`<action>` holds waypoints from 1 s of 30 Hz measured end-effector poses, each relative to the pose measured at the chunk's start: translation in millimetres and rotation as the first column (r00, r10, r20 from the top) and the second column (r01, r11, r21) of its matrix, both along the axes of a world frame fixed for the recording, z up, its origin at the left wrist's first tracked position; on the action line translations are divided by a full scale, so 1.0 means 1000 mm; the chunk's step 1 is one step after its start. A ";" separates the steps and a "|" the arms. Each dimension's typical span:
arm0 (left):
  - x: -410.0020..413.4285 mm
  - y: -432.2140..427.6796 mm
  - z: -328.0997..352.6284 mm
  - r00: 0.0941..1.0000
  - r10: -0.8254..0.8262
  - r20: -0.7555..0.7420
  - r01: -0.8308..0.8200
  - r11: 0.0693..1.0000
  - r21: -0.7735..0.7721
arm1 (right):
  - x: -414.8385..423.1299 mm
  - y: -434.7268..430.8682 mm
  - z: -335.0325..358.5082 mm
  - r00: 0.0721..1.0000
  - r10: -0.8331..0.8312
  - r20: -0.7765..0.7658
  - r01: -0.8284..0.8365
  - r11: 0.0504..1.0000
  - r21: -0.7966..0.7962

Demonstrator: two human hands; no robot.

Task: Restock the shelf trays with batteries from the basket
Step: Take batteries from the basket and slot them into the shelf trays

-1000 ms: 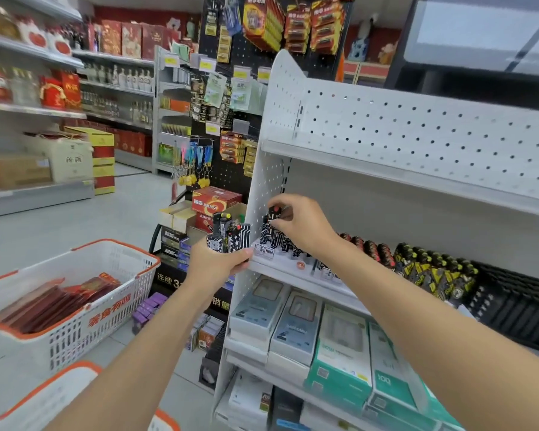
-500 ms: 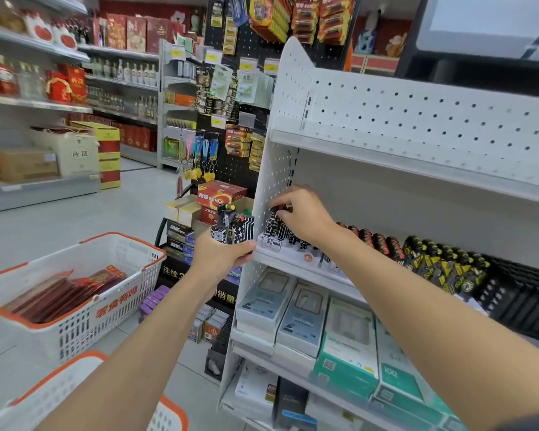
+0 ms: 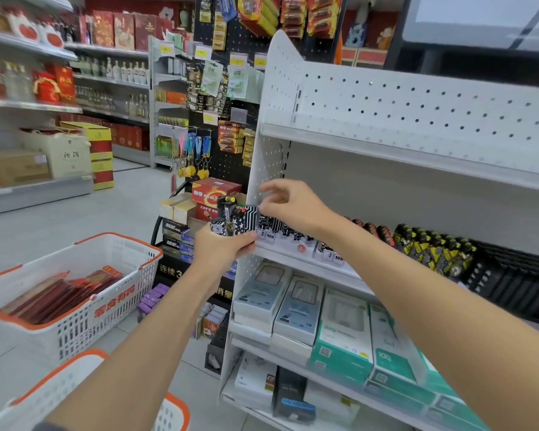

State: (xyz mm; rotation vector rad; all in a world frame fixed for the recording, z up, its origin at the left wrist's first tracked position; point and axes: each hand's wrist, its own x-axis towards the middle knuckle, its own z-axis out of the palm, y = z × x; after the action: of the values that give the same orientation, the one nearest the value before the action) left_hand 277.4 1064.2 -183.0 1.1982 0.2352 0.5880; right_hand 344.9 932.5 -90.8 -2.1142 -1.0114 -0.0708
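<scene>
My left hand (image 3: pixel 223 248) grips a bunch of small black-and-white patterned batteries (image 3: pixel 235 219) upright, just left of the shelf's end panel. My right hand (image 3: pixel 293 206) hovers at the bunch's right edge; its thumb tip touches the top of the outermost piece, the index finger is raised above it, and nothing is held between them. On the middle shelf the white tray (image 3: pixel 296 248) holds a row of matching patterned batteries (image 3: pixel 280 228). Further right stand red-topped ones (image 3: pixel 371 228) and yellow-and-black ones (image 3: pixel 430 248).
A white basket with an orange rim (image 3: pixel 75 309) stands at the left with red packs inside. A second basket (image 3: pixel 56 390) is at the bottom edge. An empty black tray (image 3: pixel 511 275) sits at the shelf's right. Boxed goods (image 3: pixel 339 331) fill the shelf below.
My right hand has left the row in the shelf tray and moved left and up to the bunch in my left hand. My left hand has moved closer to the shelf.
</scene>
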 end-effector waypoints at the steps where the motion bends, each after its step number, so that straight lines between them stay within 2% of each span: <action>1: -0.001 -0.001 0.001 1.000 -0.023 0.009 0.023 1.000 -0.015 | -0.002 0.000 -0.001 0.997 0.036 -0.064 -0.039 0.999 -0.034; 4: -0.002 -0.003 0.002 0.994 -0.103 0.030 0.104 0.994 -0.043 | 0.000 -0.001 -0.004 0.994 0.032 -0.108 -0.039 0.997 -0.065; 7: -0.005 0.000 0.004 0.994 -0.106 0.017 0.107 0.992 -0.072 | 0.002 -0.004 -0.003 0.988 0.001 -0.157 0.003 1.000 0.025; 9: -0.005 0.001 0.004 0.997 -0.070 -0.034 0.069 0.997 -0.029 | 0.002 -0.009 0.002 0.976 0.012 -0.216 0.009 0.995 0.095; 11: -0.004 0.003 0.002 0.994 -0.013 -0.113 0.019 0.998 0.056 | 0.002 -0.016 0.006 0.974 0.013 -0.224 0.004 0.997 0.074; 13: -0.002 0.005 -0.002 0.984 0.015 -0.179 0.008 0.992 0.123 | 0.006 -0.021 0.007 0.997 -0.020 -0.081 0.018 0.999 -0.032; 15: 0.000 0.006 -0.003 0.972 0.003 -0.234 0.030 0.990 0.136 | 0.012 -0.022 0.007 0.996 -0.068 0.060 0.071 0.995 -0.063; 18: -0.001 0.007 -0.002 0.957 -0.055 -0.285 0.094 0.988 0.126 | 0.017 -0.019 0.009 0.988 -0.105 0.118 0.109 0.993 -0.033; 22: -0.006 0.006 0.000 0.934 -0.206 -0.292 0.235 0.970 0.067 | 0.015 -0.010 0.010 0.967 -0.083 0.240 0.129 0.975 -0.180; 24: -0.008 0.006 0.002 0.924 -0.236 -0.301 0.272 0.959 0.084 | 0.013 -0.005 0.010 0.955 -0.065 0.288 0.139 0.959 -0.246; 27: -0.009 0.004 0.004 0.925 -0.225 -0.307 0.274 0.953 0.126 | 0.015 0.001 0.008 0.939 -0.079 0.335 0.166 0.956 -0.240; 30: -0.010 0.005 0.004 0.951 -0.195 -0.240 0.223 0.970 0.097 | 0.017 0.003 0.005 0.935 -0.078 0.346 0.159 0.964 -0.212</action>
State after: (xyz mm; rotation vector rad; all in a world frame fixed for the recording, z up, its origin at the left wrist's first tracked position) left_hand 267.5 1069.3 -178.6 1.3920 0.2651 0.2806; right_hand 362.1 935.2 -86.1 -2.4380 -1.1311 -0.4020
